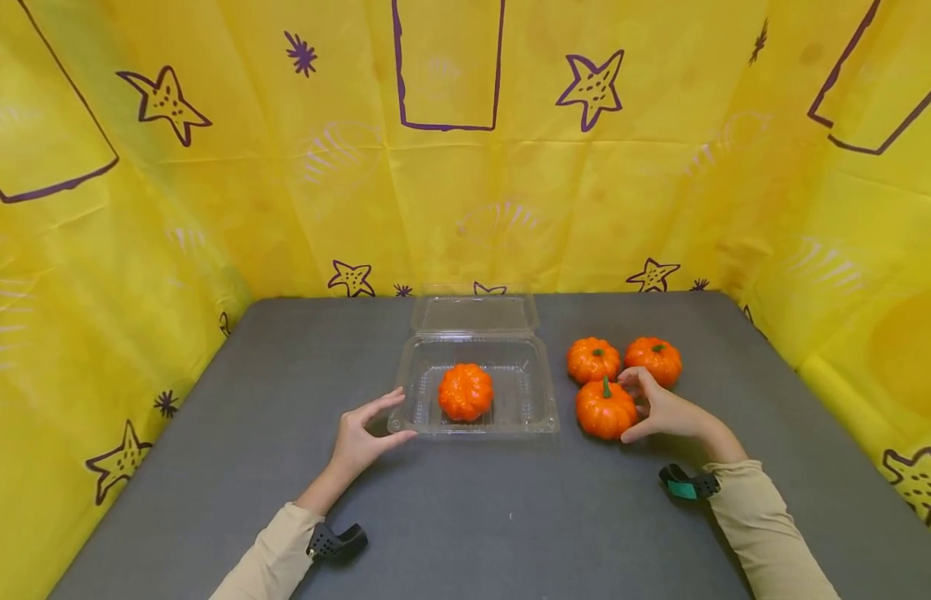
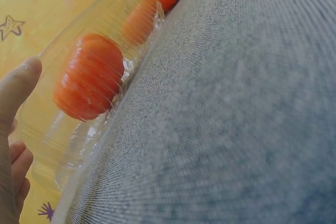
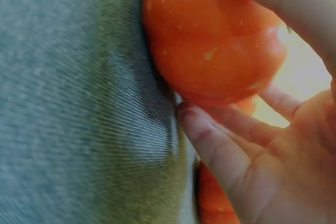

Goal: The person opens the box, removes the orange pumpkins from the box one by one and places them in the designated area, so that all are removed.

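A clear plastic clamshell container (image 1: 543, 383) lies with its lid folded back on the dark table, and one small orange pumpkin (image 1: 465, 392) sits inside. My left hand (image 1: 363, 433) is at the container's near left corner, thumb and fingers spread apart, nothing between them. To the right, three pumpkins stand in a cluster. Around the right side of the nearest pumpkin (image 1: 603, 410), green stem up, my right hand (image 1: 663, 412) spreads its fingers. In the right wrist view, fingertips (image 3: 191, 116) are right at this pumpkin's (image 3: 215, 40) side, with a gap before the palm.
The other two pumpkins, one at back left (image 1: 591, 360) and one at back right (image 1: 656, 358), stand just behind the nearest one. The upright lid (image 1: 474, 315) is at the table's far edge. Yellow cloth (image 1: 450, 183) with starfish drawings hangs around the table (image 1: 495, 525).
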A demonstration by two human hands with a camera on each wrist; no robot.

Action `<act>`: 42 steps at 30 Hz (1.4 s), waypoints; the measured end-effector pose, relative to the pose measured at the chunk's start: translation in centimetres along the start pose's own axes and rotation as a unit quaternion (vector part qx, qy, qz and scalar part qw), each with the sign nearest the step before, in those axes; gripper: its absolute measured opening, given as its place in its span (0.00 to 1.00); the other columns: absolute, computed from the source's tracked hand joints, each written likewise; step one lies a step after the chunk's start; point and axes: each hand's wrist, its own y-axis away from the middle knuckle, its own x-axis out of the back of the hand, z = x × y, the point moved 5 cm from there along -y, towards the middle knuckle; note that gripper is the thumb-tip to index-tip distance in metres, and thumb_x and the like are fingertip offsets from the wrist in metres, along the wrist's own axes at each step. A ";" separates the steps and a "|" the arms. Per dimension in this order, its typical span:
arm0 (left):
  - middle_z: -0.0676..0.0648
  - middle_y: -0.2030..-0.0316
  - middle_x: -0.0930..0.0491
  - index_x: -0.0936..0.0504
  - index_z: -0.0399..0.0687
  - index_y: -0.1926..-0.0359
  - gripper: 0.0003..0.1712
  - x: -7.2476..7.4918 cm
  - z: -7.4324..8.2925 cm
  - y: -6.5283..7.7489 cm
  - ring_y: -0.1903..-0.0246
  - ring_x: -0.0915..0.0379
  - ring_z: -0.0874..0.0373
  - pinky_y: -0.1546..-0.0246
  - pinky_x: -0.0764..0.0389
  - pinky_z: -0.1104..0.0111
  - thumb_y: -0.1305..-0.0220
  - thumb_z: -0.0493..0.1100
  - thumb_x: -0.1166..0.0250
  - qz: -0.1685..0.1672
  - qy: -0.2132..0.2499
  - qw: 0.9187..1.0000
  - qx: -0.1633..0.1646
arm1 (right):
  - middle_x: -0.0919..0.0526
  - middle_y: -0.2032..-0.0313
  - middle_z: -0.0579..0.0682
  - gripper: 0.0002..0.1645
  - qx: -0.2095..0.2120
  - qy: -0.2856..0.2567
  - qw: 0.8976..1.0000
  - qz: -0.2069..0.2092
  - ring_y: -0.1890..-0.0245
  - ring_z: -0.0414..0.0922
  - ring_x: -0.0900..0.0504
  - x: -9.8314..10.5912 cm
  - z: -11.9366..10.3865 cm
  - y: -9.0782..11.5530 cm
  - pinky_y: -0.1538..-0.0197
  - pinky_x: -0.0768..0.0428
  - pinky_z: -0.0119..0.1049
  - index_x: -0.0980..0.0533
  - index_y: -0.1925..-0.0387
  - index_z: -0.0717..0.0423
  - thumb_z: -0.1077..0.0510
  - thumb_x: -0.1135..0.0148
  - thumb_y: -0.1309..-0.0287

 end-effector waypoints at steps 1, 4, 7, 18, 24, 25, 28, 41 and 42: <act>0.30 0.60 0.24 0.22 0.25 0.61 0.31 0.0 0.0 0.0 0.59 0.26 0.40 0.52 0.31 0.73 0.75 0.26 0.24 -0.001 -0.001 1.000 0.000 | 0.45 0.51 0.64 0.47 0.000 -0.004 1.000 0.000 0.51 0.52 0.37 0.1 -0.1 0.1 0.54 0.31 0.25 0.52 0.50 0.70 0.68 0.28 0.64; 0.30 0.60 0.24 0.22 0.25 0.60 0.31 0.0 0.1 -0.1 0.59 0.26 0.40 0.52 0.31 0.73 0.75 0.26 0.24 -0.003 -0.002 1.000 0.000 | 0.44 0.51 0.65 0.45 -0.006 -0.012 1.000 0.008 0.51 0.52 0.35 0.4 -0.1 0.4 0.53 0.31 0.26 0.53 0.51 0.71 0.69 0.29 0.62; 0.31 0.59 0.24 0.22 0.27 0.59 0.32 0.1 0.2 -0.1 0.59 0.26 0.40 0.52 0.31 0.73 0.75 0.27 0.24 -0.003 -0.005 1.000 -0.001 | 0.41 0.51 0.66 0.42 -0.002 -0.016 1.000 0.026 0.51 0.48 0.33 0.8 -0.5 0.7 0.52 0.31 0.25 0.51 0.52 0.71 0.69 0.30 0.60; 0.30 0.57 0.25 0.23 0.26 0.56 0.35 0.1 0.1 0.0 0.56 0.27 0.42 0.50 0.32 0.73 0.75 0.27 0.24 -0.010 0.011 1.000 0.015 | 0.39 0.41 0.62 0.38 0.142 0.017 0.983 0.110 0.41 0.43 0.37 1.7 -4.8 0.6 0.45 0.36 0.27 0.44 0.41 0.70 0.76 0.39 0.54; 0.30 0.54 0.27 0.29 0.24 0.50 0.39 -0.2 -0.4 0.1 0.55 0.28 0.44 0.51 0.31 0.71 0.69 0.28 0.25 -0.037 0.027 0.998 0.047 | 0.43 0.38 0.64 0.41 0.188 0.021 0.977 0.103 0.38 0.47 0.43 0.4 -6.5 0.1 0.41 0.41 0.30 0.46 0.38 0.70 0.80 0.42 0.55; 0.30 0.54 0.27 0.29 0.24 0.49 0.39 -0.2 -0.4 0.1 0.54 0.28 0.44 0.51 0.31 0.72 0.69 0.28 0.25 -0.038 0.025 0.998 0.049 | 0.44 0.38 0.65 0.41 0.192 0.022 0.976 0.100 0.38 0.47 0.44 0.2 -6.7 -0.1 0.41 0.42 0.31 0.46 0.38 0.70 0.80 0.42 0.55; 0.32 0.53 0.27 0.28 0.25 0.50 0.38 -0.2 -0.4 0.2 0.53 0.29 0.43 0.49 0.34 0.74 0.69 0.29 0.25 -0.038 0.010 0.998 0.055 | 0.45 0.38 0.65 0.41 0.198 0.011 0.976 0.091 0.38 0.46 0.43 -0.6 -7.1 -0.8 0.41 0.41 0.32 0.46 0.37 0.69 0.81 0.43 0.55; 0.30 0.45 0.35 0.28 0.28 0.48 0.41 0.2 0.0 0.4 0.47 0.38 0.36 0.45 0.43 0.78 0.71 0.30 0.24 -0.035 -0.012 0.998 0.057 | 0.44 0.37 0.63 0.39 0.243 -0.063 0.967 0.046 0.38 0.55 0.45 -4.3 -9.5 -4.4 0.40 0.44 0.45 0.46 0.38 0.71 0.76 0.41 0.51; 0.30 0.45 0.36 0.28 0.27 0.48 0.41 0.0 -0.1 0.2 0.47 0.38 0.36 0.45 0.43 0.78 0.71 0.30 0.24 -0.037 -0.009 0.998 0.056 | 0.44 0.37 0.63 0.40 0.241 -0.059 0.968 0.046 0.38 0.55 0.45 -4.4 -9.5 -4.6 0.40 0.44 0.44 0.46 0.38 0.70 0.76 0.41 0.52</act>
